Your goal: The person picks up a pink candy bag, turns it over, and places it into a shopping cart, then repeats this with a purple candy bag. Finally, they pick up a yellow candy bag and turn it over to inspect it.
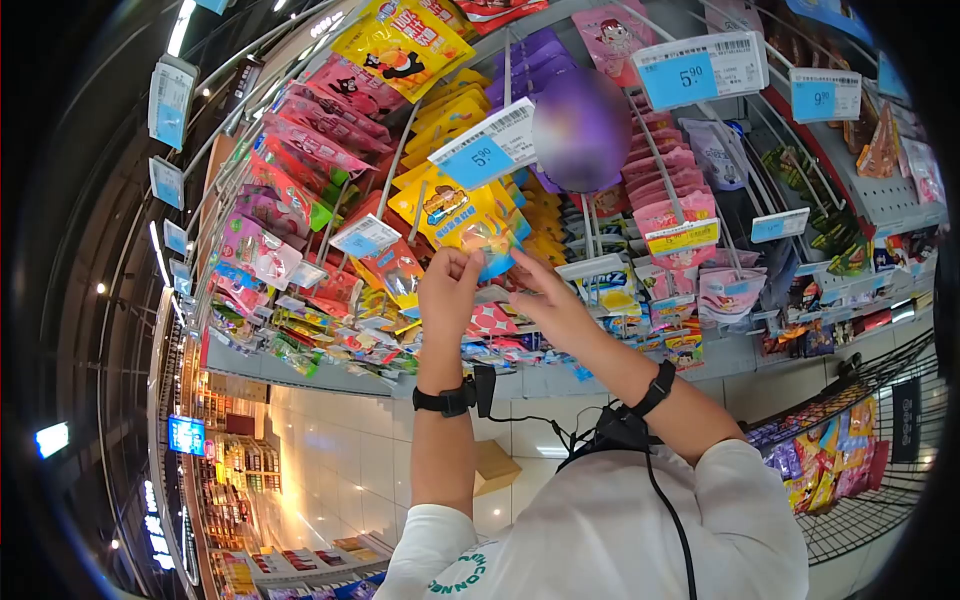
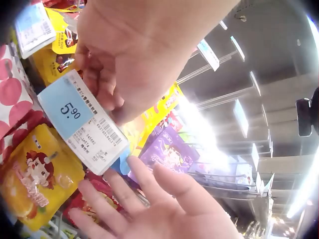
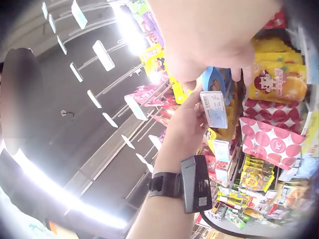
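Note:
A yellow and blue candy bag [image 1: 447,208] hangs at the front of a hook row in the head view. My left hand [image 1: 447,297] pinches its lower edge between thumb and curled fingers. To the right, my right hand [image 1: 562,312] has its fingers extended, fingertips right at the bag's blue corner. In the left wrist view the palm of my right hand [image 2: 169,211] shows spread below a 5.90 price tag [image 2: 82,122]. That tag partly hides the bag there. The right wrist view shows my left hand [image 3: 183,124] behind the tag, its fingers curled.
Pink candy bags [image 1: 672,215] hang right of the hands, with purple bags [image 1: 530,65] farther up. Another price tag [image 1: 485,145] juts out on its hook above the yellow bag. A wire shopping cart [image 1: 850,515] holding bags stands at the lower right.

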The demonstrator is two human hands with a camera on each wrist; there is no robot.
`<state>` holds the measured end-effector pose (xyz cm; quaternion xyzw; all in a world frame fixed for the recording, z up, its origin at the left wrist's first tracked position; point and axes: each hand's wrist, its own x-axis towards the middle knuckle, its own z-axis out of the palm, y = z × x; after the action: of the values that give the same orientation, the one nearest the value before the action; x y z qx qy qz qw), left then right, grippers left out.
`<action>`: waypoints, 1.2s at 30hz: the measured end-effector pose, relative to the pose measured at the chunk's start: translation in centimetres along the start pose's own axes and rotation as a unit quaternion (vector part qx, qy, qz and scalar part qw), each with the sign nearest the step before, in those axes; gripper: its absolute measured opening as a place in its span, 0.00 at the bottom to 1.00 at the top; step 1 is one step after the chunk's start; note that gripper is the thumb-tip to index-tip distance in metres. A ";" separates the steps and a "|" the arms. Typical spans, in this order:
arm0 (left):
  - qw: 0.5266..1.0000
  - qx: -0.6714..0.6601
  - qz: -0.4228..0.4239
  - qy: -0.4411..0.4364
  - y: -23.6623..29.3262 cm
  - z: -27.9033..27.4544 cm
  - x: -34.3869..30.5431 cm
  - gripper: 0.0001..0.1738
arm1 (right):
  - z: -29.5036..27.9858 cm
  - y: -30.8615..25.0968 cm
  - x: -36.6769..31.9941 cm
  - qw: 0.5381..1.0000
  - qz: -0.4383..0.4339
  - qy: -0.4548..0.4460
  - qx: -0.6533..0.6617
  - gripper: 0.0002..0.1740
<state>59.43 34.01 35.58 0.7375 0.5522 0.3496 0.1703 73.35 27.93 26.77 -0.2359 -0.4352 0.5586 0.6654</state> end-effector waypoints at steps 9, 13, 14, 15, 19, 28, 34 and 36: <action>0.997 0.044 0.036 0.049 1.5 -0.2 -2.5 0.12 | -1.5 0.2 -4.5 0.991 0.049 -0.022 -0.122 0.34; 0.991 0.026 0.110 0.070 0.9 0.1 -3.0 0.09 | -2.3 -1.0 -6.9 0.982 0.132 -0.070 -0.112 0.25; 0.987 0.000 0.134 0.082 0.8 0.2 -3.2 0.07 | -2.6 -1.7 -7.6 0.983 0.131 -0.060 -0.114 0.25; 0.983 -0.028 0.158 0.093 0.7 0.3 -3.5 0.06 | -3.1 -2.6 -8.2 0.975 0.162 -0.080 -0.130 0.24; 0.974 -0.104 0.195 0.056 -0.7 -0.7 -7.1 0.05 | -7.1 -4.3 -12.2 0.970 0.145 -0.043 -0.191 0.23; 0.937 -0.067 0.138 -0.313 -17.3 2.6 -17.5 0.15 | -9.7 -11.8 -30.8 0.813 -0.042 0.533 -0.233 0.20; 0.873 0.015 0.076 -0.482 -31.8 6.9 -23.1 0.20 | -5.9 -5.3 -45.4 0.694 -0.146 0.699 -0.089 0.20; 0.810 0.106 0.036 -0.576 -36.3 8.4 -25.3 0.21 | -4.2 -1.7 -50.4 0.666 -0.109 0.734 -0.075 0.23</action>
<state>36.37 23.58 -1.74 0.8364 0.3597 -0.1938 0.3654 78.01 -19.63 10.08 -0.5700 0.1305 0.0938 0.8058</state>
